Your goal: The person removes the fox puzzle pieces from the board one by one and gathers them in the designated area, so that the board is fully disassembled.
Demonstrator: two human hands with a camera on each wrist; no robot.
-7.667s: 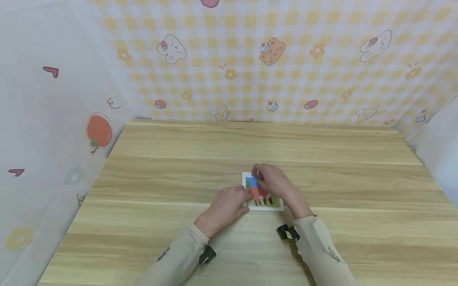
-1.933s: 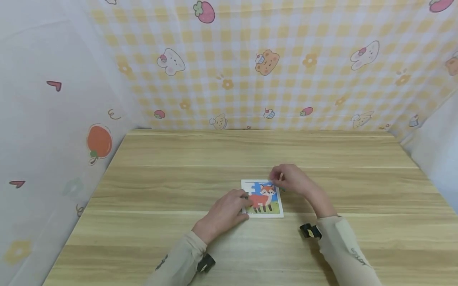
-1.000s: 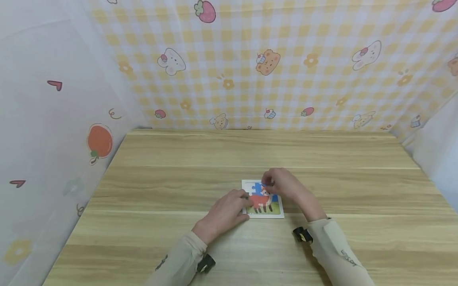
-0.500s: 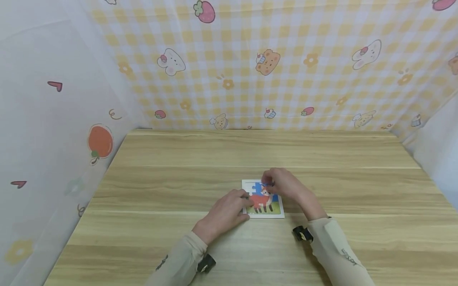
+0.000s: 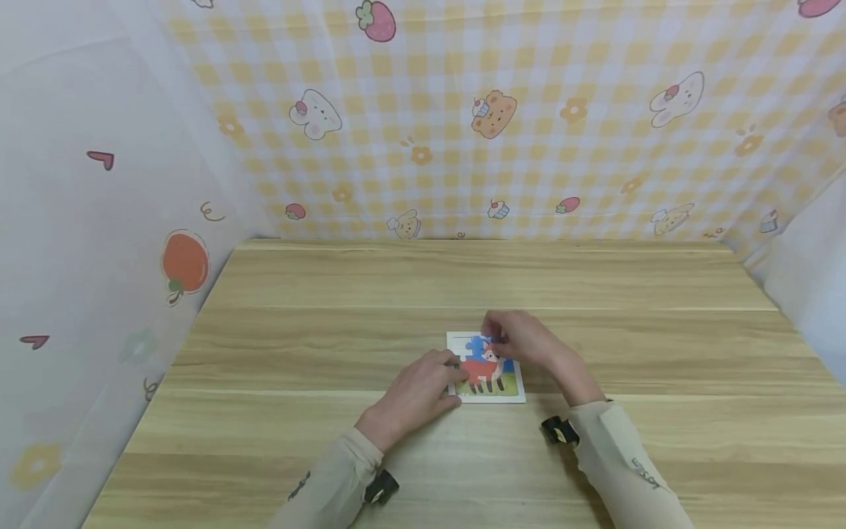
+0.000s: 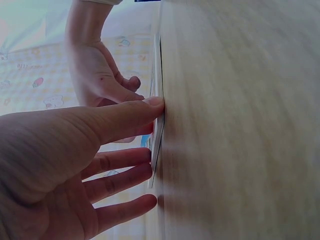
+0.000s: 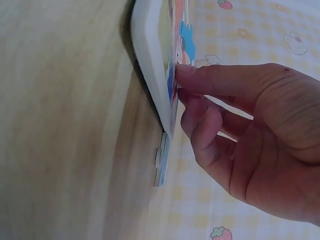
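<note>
Nearest, two beige sleeves with wrist cameras; then the left hand (image 5: 415, 393) lying on the bench (image 5: 277, 411), fingers fairly straight, fingertips (image 6: 150, 103) pressed against the near-left edge of the puzzle tray (image 5: 490, 395), steadying it rather than gripping

Just beyond, the small white-framed fox puzzle (image 5: 485, 365) lying flat near the middle of the bench, most of the picture filled in: red fox, green ground, blue sky

Further on, the right hand (image 5: 522, 339) at the far right corner of the tray, fingers curled, fingertip and thumb pressing a blue puzzle piece (image 7: 171, 85) down at the tray's upper edge; hands apart, one at each side of the tray

Beside the tray on the far side, seen from the right wrist view, one loose piece (image 7: 161, 159) flat on the bench

Judged step: seating a sky piece into its slot, puzzle close to complete. Next move likely calls for firm downward pressure until flush, left hand holding the tray from sliding, then a reach for the loose piece

Behind all, the yellow checked backdrop (image 5: 463, 110) with bears and rabbits
</note>
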